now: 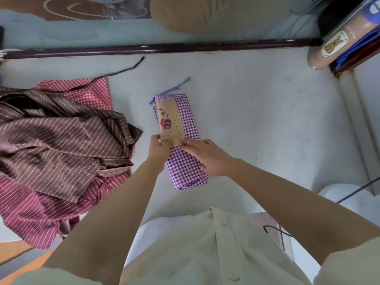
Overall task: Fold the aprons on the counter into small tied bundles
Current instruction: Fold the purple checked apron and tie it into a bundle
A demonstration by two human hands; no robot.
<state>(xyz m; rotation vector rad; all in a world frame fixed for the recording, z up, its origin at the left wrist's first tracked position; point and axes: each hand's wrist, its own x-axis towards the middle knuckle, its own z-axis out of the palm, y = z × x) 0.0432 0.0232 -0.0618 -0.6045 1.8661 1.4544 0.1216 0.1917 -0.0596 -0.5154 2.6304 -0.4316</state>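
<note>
The purple-and-white gingham cloth apron (186,120) lies folded into a long narrow strip on the pale grey counter (257,120), running away from the person. A tan dotted pocket panel (174,132) with a small bee drawing faces up on its left half. The left hand (157,150) is at the strip's left edge, fingers curled and pinching the cloth where the near end of the tan panel sits. The right hand (209,158) lies flat across the near half of the strip, fingers straight and pointing toward the left hand, pressing the gingham down with its fingertips at the panel's lower corner. Beyond both hands, a thin purple tie strap (177,88) trails off the strip's far end onto the counter. To the left of the left hand is a loose heap of cloth: a brown apron with thin pale stripes (57,136) on top, a dark pink striped apron (41,212) under its near side, and a red-and-white gingham apron (90,93) under its far side with a thin dark strap (115,74) running from it. A dark wooden rail (185,47) edges the counter far beyond the hands. Well to the right of the right hand and farther off is a brownish roll with a bear label (337,42). Nearer the person on that side is a white rounded object (347,198) crossed by a black cable (357,188).
</note>
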